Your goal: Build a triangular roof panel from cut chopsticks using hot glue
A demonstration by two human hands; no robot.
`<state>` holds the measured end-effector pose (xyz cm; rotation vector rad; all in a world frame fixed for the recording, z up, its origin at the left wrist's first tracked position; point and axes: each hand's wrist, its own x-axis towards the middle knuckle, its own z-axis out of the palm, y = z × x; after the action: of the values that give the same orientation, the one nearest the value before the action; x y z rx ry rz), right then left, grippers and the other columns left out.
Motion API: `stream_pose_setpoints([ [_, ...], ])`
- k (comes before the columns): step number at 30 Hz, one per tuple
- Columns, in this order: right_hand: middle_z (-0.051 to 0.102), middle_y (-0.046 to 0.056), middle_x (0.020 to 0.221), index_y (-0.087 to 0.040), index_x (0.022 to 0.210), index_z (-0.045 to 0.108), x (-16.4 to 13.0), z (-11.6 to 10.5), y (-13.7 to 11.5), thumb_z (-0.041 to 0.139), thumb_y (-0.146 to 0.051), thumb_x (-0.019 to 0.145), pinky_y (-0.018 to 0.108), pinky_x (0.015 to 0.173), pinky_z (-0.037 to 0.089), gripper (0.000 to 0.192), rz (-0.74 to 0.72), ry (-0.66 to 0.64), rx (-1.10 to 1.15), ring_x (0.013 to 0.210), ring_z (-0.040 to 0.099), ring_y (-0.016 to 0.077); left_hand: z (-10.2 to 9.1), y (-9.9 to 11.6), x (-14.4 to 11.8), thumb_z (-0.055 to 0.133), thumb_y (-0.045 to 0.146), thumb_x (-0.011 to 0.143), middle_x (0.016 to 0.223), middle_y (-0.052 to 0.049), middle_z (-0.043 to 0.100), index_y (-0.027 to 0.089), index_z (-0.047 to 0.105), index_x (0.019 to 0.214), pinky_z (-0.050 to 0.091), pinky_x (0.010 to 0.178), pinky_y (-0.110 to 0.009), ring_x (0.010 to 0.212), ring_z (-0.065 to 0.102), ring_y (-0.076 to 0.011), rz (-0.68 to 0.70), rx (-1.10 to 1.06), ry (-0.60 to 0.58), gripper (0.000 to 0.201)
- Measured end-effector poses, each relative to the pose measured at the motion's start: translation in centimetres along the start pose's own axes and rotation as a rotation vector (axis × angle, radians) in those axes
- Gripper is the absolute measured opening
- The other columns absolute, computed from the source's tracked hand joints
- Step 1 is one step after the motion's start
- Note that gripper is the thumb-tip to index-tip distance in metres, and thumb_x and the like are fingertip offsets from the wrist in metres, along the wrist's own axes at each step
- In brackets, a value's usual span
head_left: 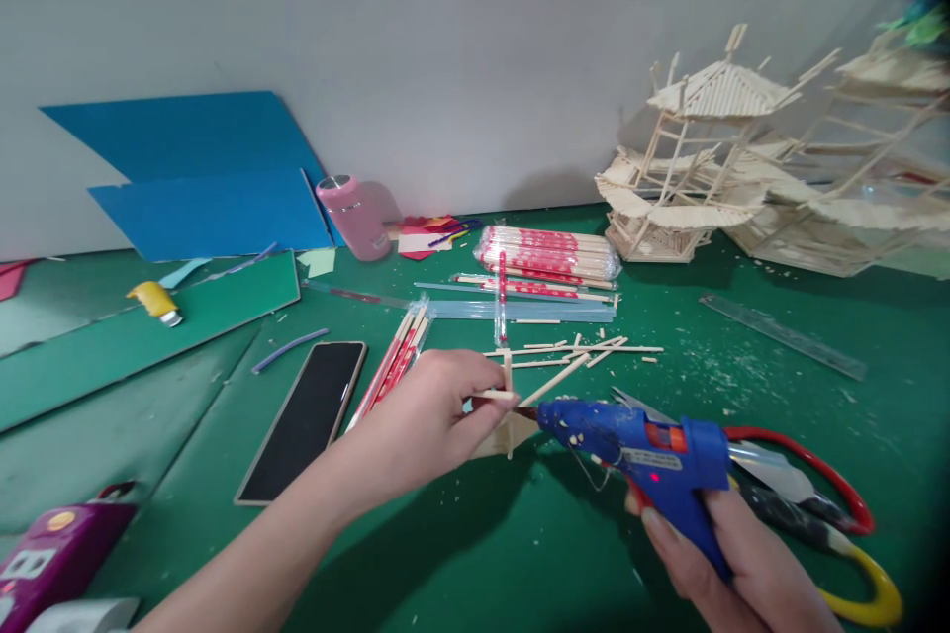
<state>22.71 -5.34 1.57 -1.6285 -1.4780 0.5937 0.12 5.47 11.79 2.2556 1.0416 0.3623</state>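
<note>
My right hand is wrapped around the handle of a blue hot glue gun, whose small red light is on. Its nozzle points left and reaches the fingertips of my left hand. Between those fingertips is pinched a short wooden stick, which meets an upright stick. Pale wooden pieces show just beneath, partly hidden by the fingers. Loose chopstick lengths lie right behind the nozzle. Scissors with red and yellow handles rest under and right of the glue gun.
Wrapped chopstick bundles lie farther back, with a pink bottle left of them. Stick-built pavilion models stand at the back right. A phone, a clear ruler, blue boards and a purple box surround the work area.
</note>
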Motion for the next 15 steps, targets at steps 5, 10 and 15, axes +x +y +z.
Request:
stream_pose_setpoints([
  [5, 0.071, 0.0, 0.069, -0.026, 0.093, 0.065, -0.5, -1.0, -2.7, 0.055, -0.054, 0.071, 0.021, 0.044, 0.054, 0.037, 0.013, 0.008, 0.004, 0.053, 0.066, 0.0197, 0.1, -0.1, -0.1, 0.042, 0.019, 0.087, 0.066, -0.001, 0.058, 0.014, 0.058, 0.068, 0.037, 0.051, -0.02, 0.058, 0.048, -0.0096, 0.003, -0.025, -0.012, 0.026],
  [10, 0.07, 0.0, 0.062, -0.025, 0.089, 0.066, -0.3, -0.8, -2.7, 0.054, -0.051, 0.072, 0.02, 0.04, 0.053, 0.033, 0.02, 0.02, 0.01, 0.048, 0.065, 0.0191, 0.1, -0.2, -0.2, 0.042, 0.019, 0.087, 0.066, -0.001, 0.057, 0.014, 0.058, 0.066, 0.037, 0.053, -0.021, 0.059, 0.048, -0.0097, -0.005, -0.033, -0.012, 0.026],
  [15, 0.069, -0.001, 0.059, -0.026, 0.091, 0.067, -0.2, -0.3, -0.9, 0.055, -0.048, 0.074, 0.019, 0.037, 0.051, 0.03, 0.01, 0.012, -0.013, 0.045, 0.064, 0.0188, 0.1, -0.3, -0.3, 0.042, 0.019, 0.087, 0.064, 0.0, 0.057, 0.014, 0.057, 0.066, 0.036, 0.052, -0.021, 0.057, 0.047, -0.0091, 0.0, -0.036, -0.007, 0.027],
])
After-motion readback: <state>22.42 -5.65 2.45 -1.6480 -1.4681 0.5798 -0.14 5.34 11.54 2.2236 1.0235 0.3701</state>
